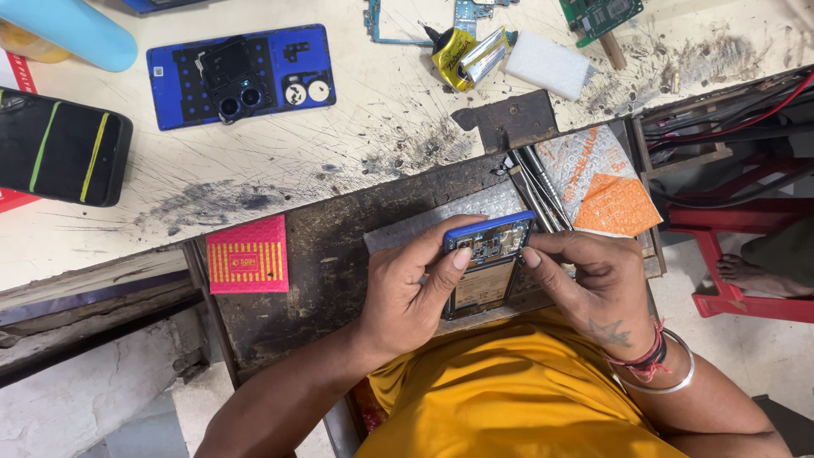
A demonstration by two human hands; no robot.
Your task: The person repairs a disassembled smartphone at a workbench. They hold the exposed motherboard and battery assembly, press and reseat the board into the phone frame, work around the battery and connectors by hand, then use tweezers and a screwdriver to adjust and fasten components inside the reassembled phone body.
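The step in hand looked like work on the exposed inside of an opened blue phone, its back cover off and the board and battery showing. It sat at about six o'clock from the dark worn tray it was held over. The left hand was closed around the phone's left edge, thumb pressed along the side near the top. The right hand gripped the right edge, fingers curled, forefinger tip touching the upper corner; whether it also pinched a small tool or part could not be told from this view. A next move would probably call for a fine, steady touch on the small parts. The detached blue back panel lay at ten o'clock on the scratched bench.
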